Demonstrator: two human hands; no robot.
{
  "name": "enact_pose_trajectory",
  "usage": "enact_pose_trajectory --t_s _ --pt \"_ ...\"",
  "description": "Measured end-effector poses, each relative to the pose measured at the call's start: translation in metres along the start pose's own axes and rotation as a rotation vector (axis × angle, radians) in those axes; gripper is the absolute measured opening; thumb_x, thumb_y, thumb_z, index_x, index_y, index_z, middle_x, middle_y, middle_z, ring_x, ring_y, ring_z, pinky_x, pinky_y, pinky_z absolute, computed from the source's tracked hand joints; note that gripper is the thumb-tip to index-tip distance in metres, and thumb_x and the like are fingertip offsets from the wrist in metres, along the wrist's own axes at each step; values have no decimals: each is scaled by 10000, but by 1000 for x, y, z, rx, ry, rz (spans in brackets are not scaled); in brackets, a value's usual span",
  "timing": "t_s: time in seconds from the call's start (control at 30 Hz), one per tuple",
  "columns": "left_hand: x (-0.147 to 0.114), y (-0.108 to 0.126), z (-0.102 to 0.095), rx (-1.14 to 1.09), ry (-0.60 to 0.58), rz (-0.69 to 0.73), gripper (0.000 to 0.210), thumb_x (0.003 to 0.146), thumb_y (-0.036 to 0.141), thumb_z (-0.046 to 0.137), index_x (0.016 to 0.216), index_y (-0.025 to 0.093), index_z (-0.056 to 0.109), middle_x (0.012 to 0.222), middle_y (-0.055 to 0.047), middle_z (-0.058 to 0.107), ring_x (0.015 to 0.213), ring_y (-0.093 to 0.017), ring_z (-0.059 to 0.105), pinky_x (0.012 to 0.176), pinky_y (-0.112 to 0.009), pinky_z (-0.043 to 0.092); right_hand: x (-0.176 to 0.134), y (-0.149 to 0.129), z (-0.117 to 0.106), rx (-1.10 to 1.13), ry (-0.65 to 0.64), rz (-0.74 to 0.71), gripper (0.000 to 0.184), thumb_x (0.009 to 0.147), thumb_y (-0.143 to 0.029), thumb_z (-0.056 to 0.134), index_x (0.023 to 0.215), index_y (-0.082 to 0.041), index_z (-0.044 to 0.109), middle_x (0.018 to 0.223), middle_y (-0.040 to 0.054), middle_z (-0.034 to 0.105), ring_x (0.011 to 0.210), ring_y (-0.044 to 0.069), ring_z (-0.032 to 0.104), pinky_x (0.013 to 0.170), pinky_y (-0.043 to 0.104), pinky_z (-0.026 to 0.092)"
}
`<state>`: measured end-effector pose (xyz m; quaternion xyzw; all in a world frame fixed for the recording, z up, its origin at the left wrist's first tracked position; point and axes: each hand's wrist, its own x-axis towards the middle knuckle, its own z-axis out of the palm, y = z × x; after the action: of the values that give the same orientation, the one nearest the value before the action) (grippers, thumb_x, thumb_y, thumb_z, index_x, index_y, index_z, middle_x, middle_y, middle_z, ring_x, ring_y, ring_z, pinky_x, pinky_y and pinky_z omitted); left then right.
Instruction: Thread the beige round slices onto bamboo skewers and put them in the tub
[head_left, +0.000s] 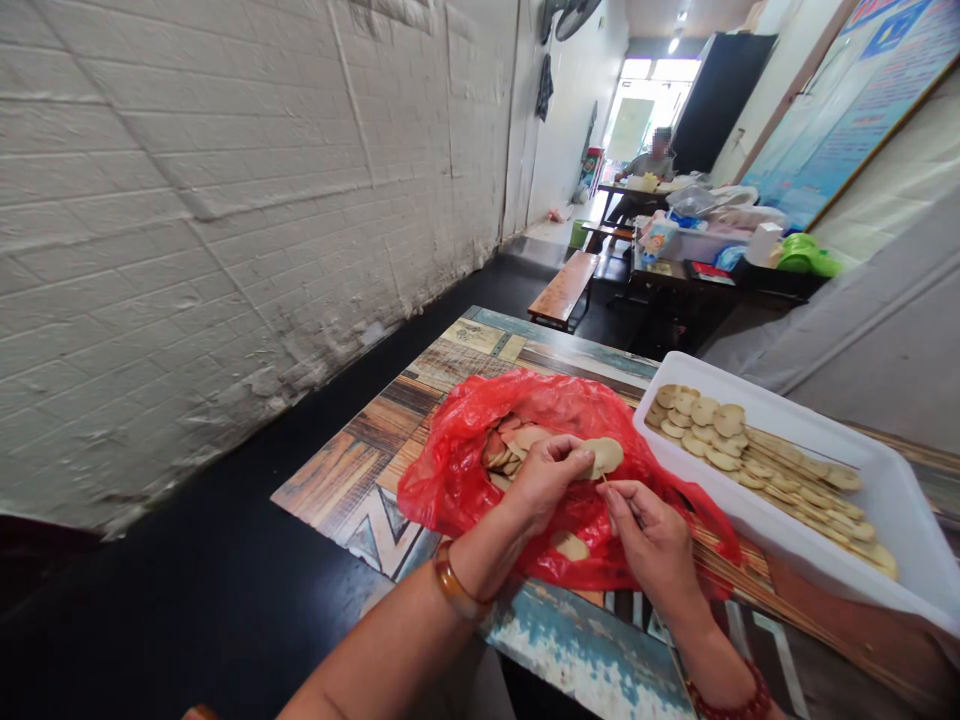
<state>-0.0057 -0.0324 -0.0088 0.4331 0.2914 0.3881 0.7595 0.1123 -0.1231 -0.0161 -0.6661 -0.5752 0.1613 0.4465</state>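
My left hand (541, 482) pinches a pale, flat potato slice (606, 457) between thumb and fingers. Just below and to the right, my right hand (651, 540) grips a thin bamboo skewer (604, 481) close to its tip, which meets the slice's lower edge. Both hands are over an open red plastic bag (442, 478) with many more potato slices (525, 437) inside. Another slice (570, 546) lies on the bag's near side. Beside it on the right, a white tray (916, 505) holds rows of skewered slices (705, 428).
Loose bamboo skewers (817, 632) lie on the wood-patterned table (360, 480) to the right. Beyond stand a wooden bench (566, 287) and a cluttered dark table (679, 270). A person (651, 165) sits farther back. A white brick-patterned wall (247, 200) runs along the left.
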Motion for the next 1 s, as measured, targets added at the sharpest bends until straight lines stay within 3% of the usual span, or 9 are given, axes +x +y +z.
enact_pose_trajectory --t_s 0.27,0.53,0.8,1.0 --pt "-2 2 3 113 26 77 215 661 329 650 636 139 553 624 19 504 594 -85 418 587 -216 318 -2 4 3 63 -26 73 319 897 -433 460 850 -180 650 661 19 630 593 158 583 517 243 413" --pt "1 0 1 224 10 96 224 675 346 637 630 142 555 623 10 510 606 -99 433 583 -224 323 -2 4 3 140 -39 92 307 897 -438 468 775 -191 603 540 -44 487 503 126 475 529 243 383" --pt "-2 1 1 248 -66 110 249 703 367 633 644 132 574 618 13 497 598 -92 418 597 -227 318 0 2 3 318 -59 187 331 869 -487 493 725 -198 567 514 -61 464 439 102 420 456 226 334" --pt "0 -1 0 122 -77 61 268 715 392 649 724 127 608 657 9 524 600 -85 422 589 -215 317 0 4 5 430 -66 237 341 851 -509 510 816 -182 597 498 -62 446 413 101 382 398 219 285"
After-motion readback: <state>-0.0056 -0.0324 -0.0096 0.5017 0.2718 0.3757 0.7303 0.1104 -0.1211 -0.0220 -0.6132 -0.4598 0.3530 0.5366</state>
